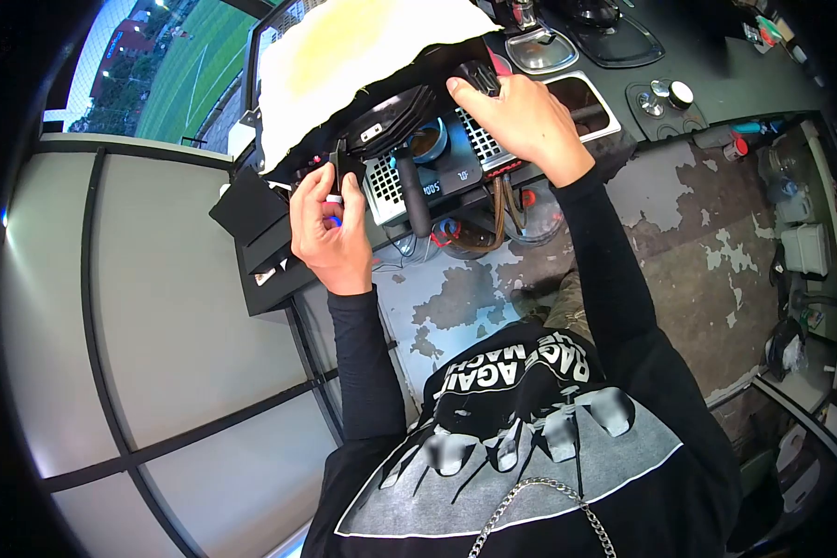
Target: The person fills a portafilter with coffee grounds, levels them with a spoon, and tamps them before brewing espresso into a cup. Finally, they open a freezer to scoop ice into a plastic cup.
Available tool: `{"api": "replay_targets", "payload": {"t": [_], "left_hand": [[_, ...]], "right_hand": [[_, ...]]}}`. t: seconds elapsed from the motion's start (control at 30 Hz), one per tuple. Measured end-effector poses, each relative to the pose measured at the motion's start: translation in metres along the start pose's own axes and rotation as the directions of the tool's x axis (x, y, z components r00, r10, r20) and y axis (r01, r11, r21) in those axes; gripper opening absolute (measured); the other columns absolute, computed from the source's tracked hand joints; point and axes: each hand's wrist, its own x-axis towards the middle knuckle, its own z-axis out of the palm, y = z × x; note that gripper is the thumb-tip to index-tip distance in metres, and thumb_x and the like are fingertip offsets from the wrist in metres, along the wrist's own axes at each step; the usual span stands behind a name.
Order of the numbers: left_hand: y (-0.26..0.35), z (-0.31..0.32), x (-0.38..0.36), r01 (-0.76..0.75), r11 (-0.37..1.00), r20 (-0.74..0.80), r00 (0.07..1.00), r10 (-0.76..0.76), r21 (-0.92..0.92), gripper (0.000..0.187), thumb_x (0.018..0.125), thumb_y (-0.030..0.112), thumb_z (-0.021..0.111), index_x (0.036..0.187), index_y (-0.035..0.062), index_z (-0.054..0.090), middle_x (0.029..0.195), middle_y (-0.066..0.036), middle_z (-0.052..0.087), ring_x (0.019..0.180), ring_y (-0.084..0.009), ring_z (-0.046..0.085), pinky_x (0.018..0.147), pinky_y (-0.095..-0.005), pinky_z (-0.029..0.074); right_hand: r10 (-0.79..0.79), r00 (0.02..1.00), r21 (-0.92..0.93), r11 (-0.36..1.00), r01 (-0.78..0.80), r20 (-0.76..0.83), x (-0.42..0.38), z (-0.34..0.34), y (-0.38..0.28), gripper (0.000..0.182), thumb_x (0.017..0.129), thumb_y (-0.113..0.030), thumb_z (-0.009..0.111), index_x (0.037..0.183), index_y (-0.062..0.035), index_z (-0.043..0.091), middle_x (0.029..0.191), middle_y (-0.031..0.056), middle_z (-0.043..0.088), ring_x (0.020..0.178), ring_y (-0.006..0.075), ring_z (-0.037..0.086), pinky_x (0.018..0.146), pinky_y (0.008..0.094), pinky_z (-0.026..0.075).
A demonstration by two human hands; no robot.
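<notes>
My left hand (330, 223) pinches a slim upright black lever (338, 160) with a whitish lower end, at the left front of an espresso machine (381, 126). My right hand (525, 116) is closed around a ridged black handle (477, 78) on the machine's right side, thumb on top, with its other fingers partly hidden. Between the hands, a portafilter's black handle (417, 200) points toward me from under the machine's head. Beside it a blue cup (430, 139) with brown contents stands on a black scale (459, 166) with lit digits, over the perforated drip tray (385, 186).
A crumpled white sheet (363, 51) covers the machine's top. On the right counter are a metal tray (541, 51), a dark bin with a pale rim (614, 119) and a tamping station (665, 98). Large clear bottles (535, 219) and brown hoses (500, 219) sit below the counter.
</notes>
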Motion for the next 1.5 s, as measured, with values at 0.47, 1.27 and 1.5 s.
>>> {"api": "replay_targets", "payload": {"t": [0.47,1.27,1.5], "left_hand": [[0.01,-0.005,0.001,0.009,1.0,0.011,1.0,-0.009,0.026,0.028,0.088,0.007,0.082,0.114,0.0022,0.076,0.114,-0.008,0.073,0.068,-0.0059,0.058,0.061,-0.021,0.049],[0.004,-0.002,0.0,-0.014,1.0,-0.041,0.999,0.013,-0.016,0.025,0.085,0.004,0.082,0.109,0.0041,0.077,0.113,-0.008,0.074,0.066,-0.0075,0.058,0.057,-0.0231,0.048],[0.003,-0.004,0.0,0.003,1.0,-0.01,1.0,-0.003,0.0,0.028,0.087,0.006,0.082,0.114,0.0048,0.077,0.115,-0.008,0.073,0.069,-0.0056,0.058,0.061,-0.0209,0.049]], "right_hand": [[-0.018,1.0,-0.062,0.998,0.018,-0.007,0.008,0.003,0.005,0.082,0.089,-0.07,0.057,0.074,0.0108,0.068,0.079,0.0328,0.069,0.088,0.0465,0.073,0.081,0.0512,0.055],[0.014,1.0,-0.071,0.997,-0.015,-0.007,0.006,-0.002,-0.003,0.083,0.089,-0.071,0.055,0.067,0.0082,0.065,0.07,0.0294,0.067,0.078,0.0449,0.072,0.075,0.0504,0.055],[0.004,1.0,-0.063,0.998,-0.005,-0.019,0.007,0.0,0.0,0.083,0.088,-0.072,0.056,0.069,0.0082,0.067,0.072,0.0292,0.068,0.079,0.045,0.072,0.076,0.0501,0.055]]}}
